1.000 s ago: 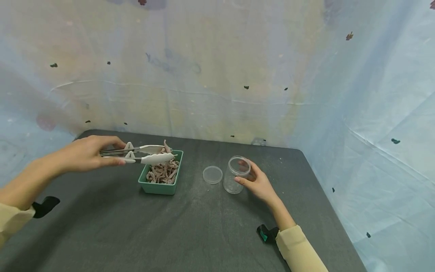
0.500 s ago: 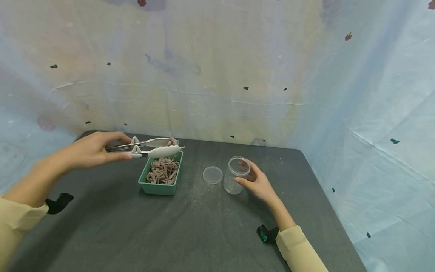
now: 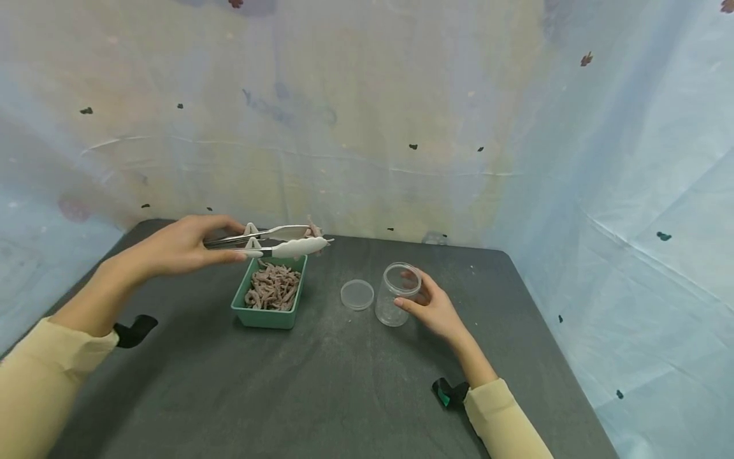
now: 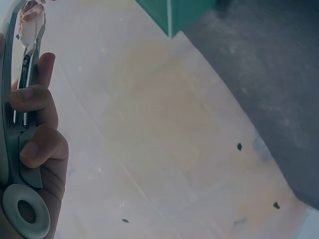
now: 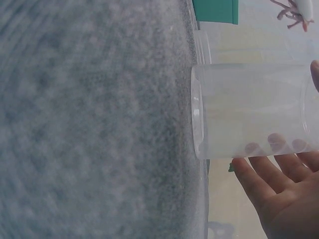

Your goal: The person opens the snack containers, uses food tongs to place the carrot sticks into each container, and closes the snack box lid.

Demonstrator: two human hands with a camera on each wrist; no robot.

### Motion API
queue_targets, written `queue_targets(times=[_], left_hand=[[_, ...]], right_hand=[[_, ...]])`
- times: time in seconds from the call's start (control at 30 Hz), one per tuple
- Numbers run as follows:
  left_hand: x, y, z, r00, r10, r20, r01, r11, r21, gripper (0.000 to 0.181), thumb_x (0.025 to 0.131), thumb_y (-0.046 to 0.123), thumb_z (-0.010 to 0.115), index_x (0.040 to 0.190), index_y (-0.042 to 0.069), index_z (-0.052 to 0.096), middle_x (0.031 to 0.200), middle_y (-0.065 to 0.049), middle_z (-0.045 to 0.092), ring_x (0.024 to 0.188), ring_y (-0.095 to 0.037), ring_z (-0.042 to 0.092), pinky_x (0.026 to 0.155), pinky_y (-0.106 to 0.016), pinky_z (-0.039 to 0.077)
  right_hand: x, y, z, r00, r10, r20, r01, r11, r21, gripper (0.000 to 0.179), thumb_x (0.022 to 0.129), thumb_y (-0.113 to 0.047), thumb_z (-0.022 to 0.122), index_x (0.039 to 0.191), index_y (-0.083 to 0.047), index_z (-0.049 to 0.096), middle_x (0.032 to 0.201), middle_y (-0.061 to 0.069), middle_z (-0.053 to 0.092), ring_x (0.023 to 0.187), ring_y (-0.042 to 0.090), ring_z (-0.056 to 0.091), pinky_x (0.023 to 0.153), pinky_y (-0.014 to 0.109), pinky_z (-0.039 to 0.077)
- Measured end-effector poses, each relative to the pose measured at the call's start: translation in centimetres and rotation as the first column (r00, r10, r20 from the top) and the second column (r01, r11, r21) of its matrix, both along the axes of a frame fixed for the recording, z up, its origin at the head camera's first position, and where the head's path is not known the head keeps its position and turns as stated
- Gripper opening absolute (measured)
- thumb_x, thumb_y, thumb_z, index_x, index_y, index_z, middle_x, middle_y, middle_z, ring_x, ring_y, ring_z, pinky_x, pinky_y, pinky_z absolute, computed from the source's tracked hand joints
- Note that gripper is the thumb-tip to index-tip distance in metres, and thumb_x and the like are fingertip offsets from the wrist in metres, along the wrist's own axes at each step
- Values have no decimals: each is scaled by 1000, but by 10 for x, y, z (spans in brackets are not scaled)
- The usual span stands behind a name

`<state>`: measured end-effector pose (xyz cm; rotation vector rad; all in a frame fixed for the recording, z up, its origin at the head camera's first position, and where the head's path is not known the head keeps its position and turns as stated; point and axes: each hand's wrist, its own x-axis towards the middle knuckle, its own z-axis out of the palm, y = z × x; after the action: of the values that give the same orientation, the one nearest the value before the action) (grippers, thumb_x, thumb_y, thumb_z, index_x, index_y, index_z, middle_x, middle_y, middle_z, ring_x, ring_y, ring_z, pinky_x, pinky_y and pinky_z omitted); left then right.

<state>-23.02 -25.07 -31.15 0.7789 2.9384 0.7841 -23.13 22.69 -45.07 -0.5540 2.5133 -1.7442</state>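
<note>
My left hand (image 3: 182, 245) grips a pair of metal tongs with white tips (image 3: 295, 247), held level above the back of a green tray (image 3: 264, 317). Pinched between the tips are some greyish-brown strips (image 3: 315, 231), their ends poking out. More strips of the same kind (image 3: 273, 287) fill the tray. My right hand (image 3: 437, 310) holds a clear plastic jar (image 3: 390, 309) from its right side, thumb in front and fingers behind. Upright on the table, the jar has its mouth uncovered; the right wrist view shows its see-through wall (image 5: 249, 109) with fingertips pressed against it.
A round clear lid (image 3: 357, 295) lies flat between the tray and the jar. Dark grey cloth covers the table (image 3: 321, 395). Pale patterned sheeting (image 3: 355, 115) hangs behind and to the right. Small crumbs lie near the jar.
My left hand has lifted the tongs with the strips out of the tray and carried them rightward and slightly up. The right hand and jar have stayed put.
</note>
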Motion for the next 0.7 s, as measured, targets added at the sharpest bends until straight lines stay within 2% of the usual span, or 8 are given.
queue_targets(times=[0.2, 0.53, 0.7], left_hand=[[-4, 12, -2, 1000, -17, 22, 16, 998, 56, 54, 100, 42, 72, 141, 9, 60, 141, -16, 61, 123, -37, 61, 91, -58, 53], [-14, 37, -7, 996, -77, 33, 73, 989, 126, 53, 100, 37, 72, 142, 9, 59, 142, -16, 61, 121, -36, 63, 91, -56, 54], [-19, 51, -6, 994, -104, 33, 99, 986, 138, 50, 100, 38, 72, 141, 12, 60, 140, -13, 62, 107, -27, 67, 84, -47, 55]], right_hand=[[0, -3, 1, 1000, -2, 2, 2, 1000, 4, 76, 96, -15, 78, 160, -16, 37, 157, 21, 46, 131, 38, 60, 99, 42, 56], [-2, -4, -2, 1000, 6, -11, -6, 1000, -19, 74, 95, -11, 78, 159, -8, 39, 156, 24, 46, 132, 39, 58, 101, 42, 55], [-1, -5, -2, 1000, 1, -12, -1, 1000, -17, 74, 95, -12, 78, 158, -8, 40, 155, 23, 47, 133, 41, 57, 103, 46, 53]])
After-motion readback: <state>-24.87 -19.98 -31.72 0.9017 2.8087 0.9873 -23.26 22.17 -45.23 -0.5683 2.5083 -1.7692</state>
